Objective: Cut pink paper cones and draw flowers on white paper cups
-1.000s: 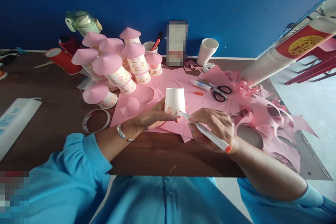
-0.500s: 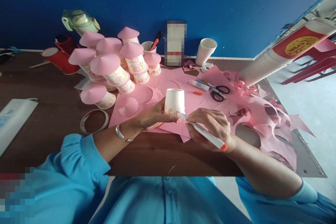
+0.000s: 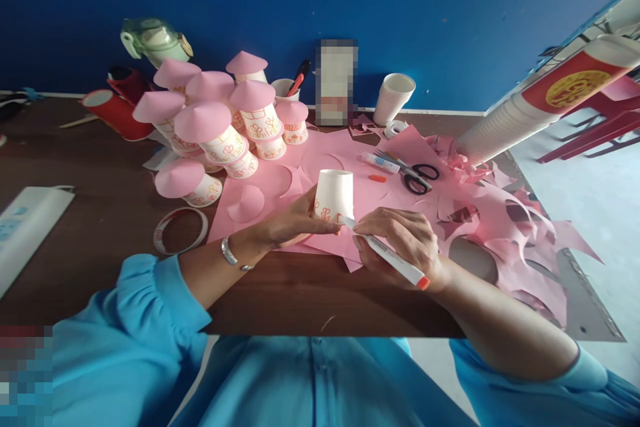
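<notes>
My left hand is closed around a white paper cup, held upside down above the table. Orange flower drawings run along the cup's lower rim. In my right hand is a white marker with an orange end, gripped like a pen. Its tip meets the cup near the rim, to the right of the drawn flowers. Under the cup lie sheets of pink paper. A small pink paper cone sits on them, left of my hands. The orange marker cap rests on the paper.
Several decorated cups with pink cone tops stand at the left. Black-handled scissors and a glue stick lie right of centre. Pink paper scraps and a long cup stack fill the right. A tape roll lies left.
The hands, cup and marker keep nearly the same pose, with the marker tip still at the cup's rim. The whole view has shifted very slightly.
</notes>
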The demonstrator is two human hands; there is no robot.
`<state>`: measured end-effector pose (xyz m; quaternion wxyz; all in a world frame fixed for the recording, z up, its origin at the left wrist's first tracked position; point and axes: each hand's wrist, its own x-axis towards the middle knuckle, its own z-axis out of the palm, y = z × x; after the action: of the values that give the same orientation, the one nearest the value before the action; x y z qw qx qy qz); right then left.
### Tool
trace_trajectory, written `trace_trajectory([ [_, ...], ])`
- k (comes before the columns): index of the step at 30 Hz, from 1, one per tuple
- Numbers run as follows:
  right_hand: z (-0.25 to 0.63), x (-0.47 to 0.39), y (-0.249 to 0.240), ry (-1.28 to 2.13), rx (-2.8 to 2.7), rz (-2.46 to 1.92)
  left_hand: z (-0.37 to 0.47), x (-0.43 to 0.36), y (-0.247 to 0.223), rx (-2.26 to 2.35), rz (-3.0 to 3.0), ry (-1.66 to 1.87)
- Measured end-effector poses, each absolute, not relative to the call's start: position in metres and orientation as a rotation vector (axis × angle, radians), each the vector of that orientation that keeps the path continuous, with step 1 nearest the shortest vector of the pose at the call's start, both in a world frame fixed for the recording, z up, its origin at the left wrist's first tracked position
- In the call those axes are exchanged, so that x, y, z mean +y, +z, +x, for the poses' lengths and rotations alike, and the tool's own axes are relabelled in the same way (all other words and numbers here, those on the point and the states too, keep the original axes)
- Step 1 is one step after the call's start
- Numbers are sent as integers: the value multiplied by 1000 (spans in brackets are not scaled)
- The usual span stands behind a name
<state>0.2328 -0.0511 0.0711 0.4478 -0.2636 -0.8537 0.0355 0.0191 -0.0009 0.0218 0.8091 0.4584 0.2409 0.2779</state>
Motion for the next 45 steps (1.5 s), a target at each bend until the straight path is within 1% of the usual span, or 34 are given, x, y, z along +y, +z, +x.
trace_trajectory([
  [12, 233, -52, 70, 84, -2121, -674, 20, 0, 21, 465, 1007, 622],
  [28, 235, -51, 71, 19, -2119, -723, 19, -1, 21, 508, 1014, 626],
  [45, 231, -53, 71, 64, -2118, -702, 18, -2, 22, 488, 980, 611],
])
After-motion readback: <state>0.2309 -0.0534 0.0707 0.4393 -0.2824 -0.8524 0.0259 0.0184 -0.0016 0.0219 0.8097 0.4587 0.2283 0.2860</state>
